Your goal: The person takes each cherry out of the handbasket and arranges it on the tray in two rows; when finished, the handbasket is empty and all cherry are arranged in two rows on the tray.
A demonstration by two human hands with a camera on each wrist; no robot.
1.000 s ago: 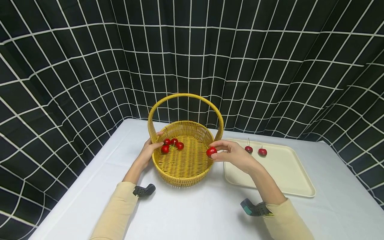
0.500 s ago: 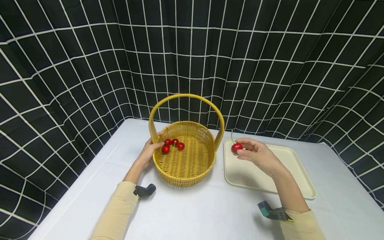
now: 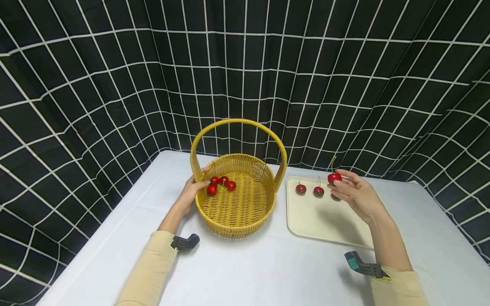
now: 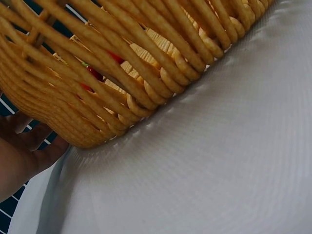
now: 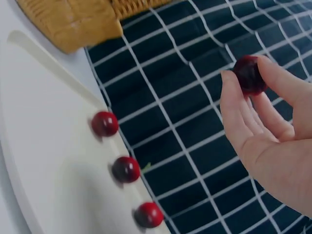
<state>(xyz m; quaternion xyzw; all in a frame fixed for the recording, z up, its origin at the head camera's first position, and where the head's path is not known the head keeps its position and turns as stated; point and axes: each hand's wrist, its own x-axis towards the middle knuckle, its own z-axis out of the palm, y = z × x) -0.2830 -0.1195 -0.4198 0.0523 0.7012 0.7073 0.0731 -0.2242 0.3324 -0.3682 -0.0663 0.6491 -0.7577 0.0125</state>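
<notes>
My left hand (image 3: 190, 192) grips the left rim of a yellow wicker basket (image 3: 239, 229), thumb over the inside edge. In the left wrist view, its fingers lie against the basket's woven wall (image 4: 97, 92). Several red cherries (image 3: 212, 190) sit together inside, near that thumb. Above the cream tray (image 3: 314, 223), my right hand (image 3: 361, 197) pinches a red cherry (image 3: 334, 178), its stem pointing up. The right wrist view shows that cherry (image 5: 249, 75) between thumb and fingertips. Three cherries lie in a row along the tray's far side: a left one (image 3: 300, 189), a middle one (image 3: 318, 191), and one partly hidden by my fingers.
A tall arched handle (image 3: 239, 121) rises over the basket. White cloth (image 3: 245, 272) covers the table, with a strip of it between basket and tray. Behind stands a black curtain (image 3: 237, 85) with a white grid.
My right hand has carried the cherry from the basket's right rim across to the right, over the tray. The tray's left cherry now shows. My left hand has stayed on the basket.
</notes>
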